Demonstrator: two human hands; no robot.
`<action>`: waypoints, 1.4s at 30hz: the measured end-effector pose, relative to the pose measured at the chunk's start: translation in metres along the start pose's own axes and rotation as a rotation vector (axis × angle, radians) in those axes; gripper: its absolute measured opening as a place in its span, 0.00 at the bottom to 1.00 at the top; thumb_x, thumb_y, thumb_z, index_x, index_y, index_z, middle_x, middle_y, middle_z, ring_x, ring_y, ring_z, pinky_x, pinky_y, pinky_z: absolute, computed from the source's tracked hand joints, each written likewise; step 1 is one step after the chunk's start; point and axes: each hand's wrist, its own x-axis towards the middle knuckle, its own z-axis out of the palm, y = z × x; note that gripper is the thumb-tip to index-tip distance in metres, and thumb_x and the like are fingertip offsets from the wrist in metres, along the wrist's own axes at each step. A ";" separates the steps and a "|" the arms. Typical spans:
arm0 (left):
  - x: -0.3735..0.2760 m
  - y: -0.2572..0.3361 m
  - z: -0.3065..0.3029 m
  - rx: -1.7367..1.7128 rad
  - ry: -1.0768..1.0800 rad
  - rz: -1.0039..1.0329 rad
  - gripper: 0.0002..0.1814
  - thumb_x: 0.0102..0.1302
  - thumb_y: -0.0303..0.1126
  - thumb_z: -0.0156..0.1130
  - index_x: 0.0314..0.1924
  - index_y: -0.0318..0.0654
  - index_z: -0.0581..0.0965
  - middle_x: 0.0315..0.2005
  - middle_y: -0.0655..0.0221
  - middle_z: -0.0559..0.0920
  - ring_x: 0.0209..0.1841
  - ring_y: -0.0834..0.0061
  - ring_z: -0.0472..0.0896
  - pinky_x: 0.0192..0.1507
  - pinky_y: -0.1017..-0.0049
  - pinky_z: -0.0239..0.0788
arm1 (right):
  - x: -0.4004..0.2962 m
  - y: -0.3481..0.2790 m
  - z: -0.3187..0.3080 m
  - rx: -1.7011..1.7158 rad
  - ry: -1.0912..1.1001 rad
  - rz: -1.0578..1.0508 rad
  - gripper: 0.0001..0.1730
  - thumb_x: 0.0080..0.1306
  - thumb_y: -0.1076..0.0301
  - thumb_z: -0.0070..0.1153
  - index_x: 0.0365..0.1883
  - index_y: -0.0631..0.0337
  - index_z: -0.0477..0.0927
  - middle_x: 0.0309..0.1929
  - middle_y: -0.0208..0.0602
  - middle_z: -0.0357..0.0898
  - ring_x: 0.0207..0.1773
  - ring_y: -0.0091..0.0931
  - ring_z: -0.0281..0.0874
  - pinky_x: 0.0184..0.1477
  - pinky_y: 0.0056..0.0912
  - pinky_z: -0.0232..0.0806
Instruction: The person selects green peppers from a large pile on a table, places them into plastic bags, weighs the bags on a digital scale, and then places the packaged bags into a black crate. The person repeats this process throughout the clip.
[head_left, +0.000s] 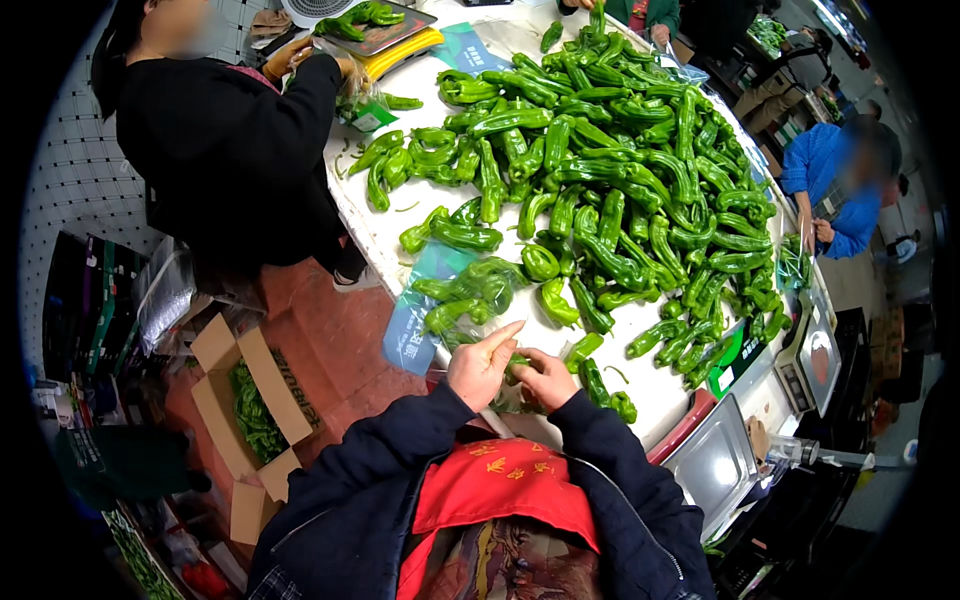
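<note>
My left hand (482, 369) is at the near edge of the white table, its index finger extended, beside a clear plastic bag holding green peppers (480, 289). My right hand (546, 377) is close by on the right, its bent fingers at a green pepper (517, 363) and clear film between the hands; how firmly either hand grips is hidden. Under the bagged peppers lies a blue printed bag part (411, 330) with writing. Beyond both hands a large heap of long green peppers (600, 157) covers much of the table. A few loose peppers (595, 382) lie just right of my right hand.
A metal-topped scale (716, 461) stands at the right edge, another scale (817, 360) beyond it. An open cardboard box (217, 420) of peppers is on the floor at left. A person in black (232, 150) handles a bag at the table's left; a person in blue (832, 180) is at right.
</note>
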 end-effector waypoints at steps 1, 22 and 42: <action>0.000 0.007 -0.004 0.028 -0.015 -0.012 0.17 0.74 0.37 0.53 0.59 0.44 0.78 0.23 0.50 0.79 0.24 0.57 0.81 0.29 0.66 0.70 | -0.002 -0.006 -0.003 0.004 -0.028 0.009 0.25 0.67 0.64 0.57 0.59 0.67 0.73 0.26 0.31 0.77 0.18 0.18 0.64 0.20 0.24 0.58; 0.054 0.052 -0.116 -0.931 0.180 -0.362 0.29 0.80 0.48 0.39 0.57 0.23 0.71 0.11 0.79 0.60 0.07 0.87 0.54 0.11 0.82 0.49 | -0.019 -0.046 -0.028 -0.288 0.468 -0.661 0.08 0.68 0.78 0.50 0.42 0.63 0.80 0.27 0.33 0.78 0.23 0.22 0.73 0.29 0.22 0.66; 0.028 0.059 -0.029 -0.754 -0.068 -0.432 0.25 0.79 0.47 0.44 0.58 0.32 0.75 0.12 0.83 0.60 0.11 0.88 0.55 0.13 0.82 0.48 | -0.051 0.026 -0.096 -0.514 0.551 -0.598 0.20 0.65 0.73 0.55 0.56 0.58 0.73 0.33 0.40 0.81 0.27 0.30 0.77 0.34 0.31 0.70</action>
